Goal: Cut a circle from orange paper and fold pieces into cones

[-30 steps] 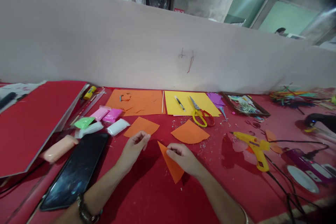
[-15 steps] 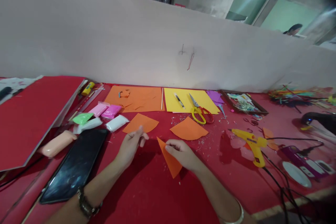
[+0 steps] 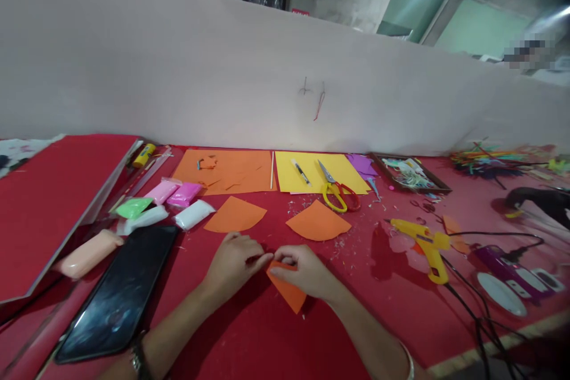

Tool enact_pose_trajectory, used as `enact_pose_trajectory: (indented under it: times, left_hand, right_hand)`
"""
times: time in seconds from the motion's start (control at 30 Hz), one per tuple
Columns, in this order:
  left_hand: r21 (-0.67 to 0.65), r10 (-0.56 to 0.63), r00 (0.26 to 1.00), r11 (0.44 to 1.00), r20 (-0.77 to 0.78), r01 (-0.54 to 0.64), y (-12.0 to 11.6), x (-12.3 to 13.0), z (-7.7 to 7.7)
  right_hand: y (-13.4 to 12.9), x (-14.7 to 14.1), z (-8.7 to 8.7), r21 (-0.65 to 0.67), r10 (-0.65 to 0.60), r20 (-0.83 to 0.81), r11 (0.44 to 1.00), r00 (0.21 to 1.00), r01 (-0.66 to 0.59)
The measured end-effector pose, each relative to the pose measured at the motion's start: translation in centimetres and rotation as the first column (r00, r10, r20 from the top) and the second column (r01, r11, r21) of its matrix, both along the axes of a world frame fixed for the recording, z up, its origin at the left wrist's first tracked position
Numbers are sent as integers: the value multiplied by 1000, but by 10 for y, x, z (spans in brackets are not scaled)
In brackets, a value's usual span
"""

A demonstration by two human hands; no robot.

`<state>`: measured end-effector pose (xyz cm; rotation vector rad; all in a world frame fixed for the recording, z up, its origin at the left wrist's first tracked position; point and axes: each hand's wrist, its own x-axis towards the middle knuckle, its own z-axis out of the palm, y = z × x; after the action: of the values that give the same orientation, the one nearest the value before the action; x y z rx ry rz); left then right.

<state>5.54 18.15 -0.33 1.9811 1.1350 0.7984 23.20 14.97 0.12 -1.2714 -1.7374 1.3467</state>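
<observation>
In the middle of the red table, my right hand (image 3: 303, 273) pinches a folded piece of orange paper (image 3: 289, 295) between thumb and fingers. My left hand (image 3: 235, 262) is closed, its thumb and fingertips pressed together at the paper's upper left corner, which they hide. Just beyond my hands lie two fan-shaped orange paper pieces, a left one (image 3: 236, 215) and a right one (image 3: 317, 221). Yellow-and-red-handled scissors (image 3: 337, 190) rest partly on a yellow sheet (image 3: 284, 173), beside a pen (image 3: 301, 172).
To the right, a yellow hot glue gun (image 3: 425, 241) trails black cords near a purple power strip (image 3: 512, 270). A black phone (image 3: 118, 297), packets of coloured clay (image 3: 184, 194) and a red board (image 3: 57, 202) lie left. A tray of scraps (image 3: 409, 173) sits behind.
My left hand has moved right and down from open air to the paper's corner, its fingers closing. My right hand has shifted slightly downward with the paper.
</observation>
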Motion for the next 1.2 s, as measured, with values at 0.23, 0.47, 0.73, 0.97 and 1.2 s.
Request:
enact_pose_trajectory:
  times: [0.23,0.47,0.73,0.97,1.2]
  left_hand:
    - [43,51,994,998,-99,-47,6,-15,9]
    - [-29,-240,943,970,-231,240,-2,-32,26]
    - [-160,-246,938,964,-246,211,-32,-22,34]
    - [-308,-205,979,930,15,199,-34,-28,30]
    - [-349,-184,971,909,153,227,-38,-26,35]
  right_hand:
    - [4,5,-1,33,-141,-74,989,987,144]
    - [11,10,0,16,-192,-214,980,958,200]
    - [2,3,29,204,20,144,978,989,-50]
    - [76,68,34,427,-594,650,801,475,419]
    - [117,109,9,361,-612,754,689,237,629]
